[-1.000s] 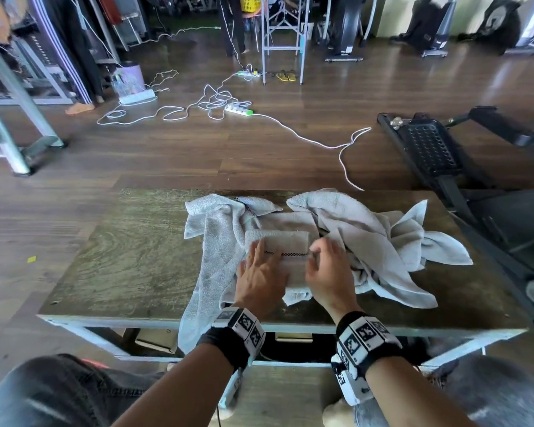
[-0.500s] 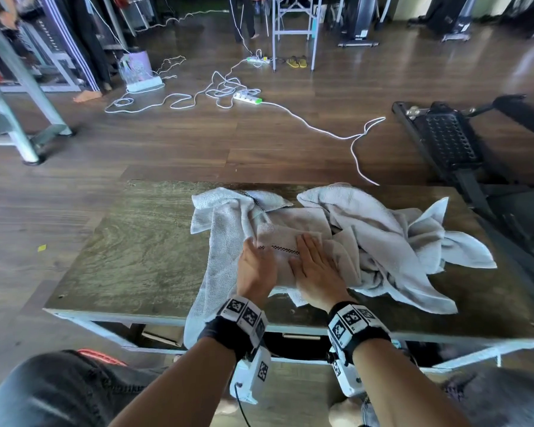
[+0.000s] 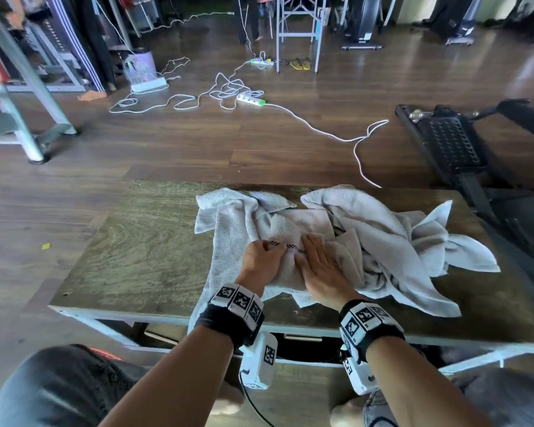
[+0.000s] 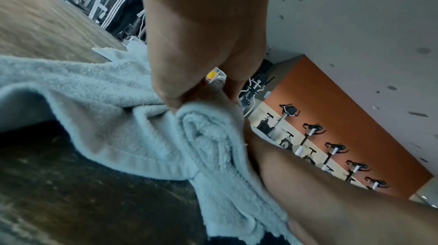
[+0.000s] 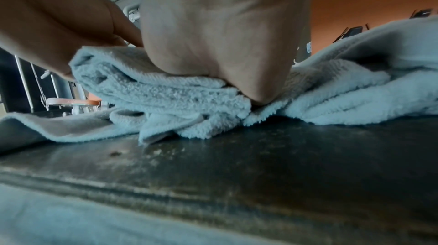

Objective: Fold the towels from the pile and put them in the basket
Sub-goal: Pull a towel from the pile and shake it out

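Note:
A small folded grey towel (image 3: 285, 234) with a black dotted stripe lies on top of other towels at the middle of the wooden table (image 3: 142, 254). My left hand (image 3: 261, 261) grips the folded towel's left edge, fingers curled round it; the left wrist view shows the folded towel (image 4: 208, 136) pinched under my left hand (image 4: 189, 97). My right hand (image 3: 319, 266) lies flat on the folded towel's right side, fingers straight, pressing down; in the right wrist view the palm of my right hand (image 5: 213, 46) bears on the folded towel (image 5: 151, 88). No basket is in view.
A loose pile of grey towels (image 3: 392, 241) spreads over the table's right half. Another towel (image 3: 228, 229) hangs over the near edge at left. White cables and a power strip (image 3: 250, 100) lie on the floor beyond. Black gym equipment (image 3: 450, 143) stands at right.
My right hand has gone from a curled grip on the towel's edge to lying flat on it. My left hand has curled round the left edge. The head view has shifted slightly.

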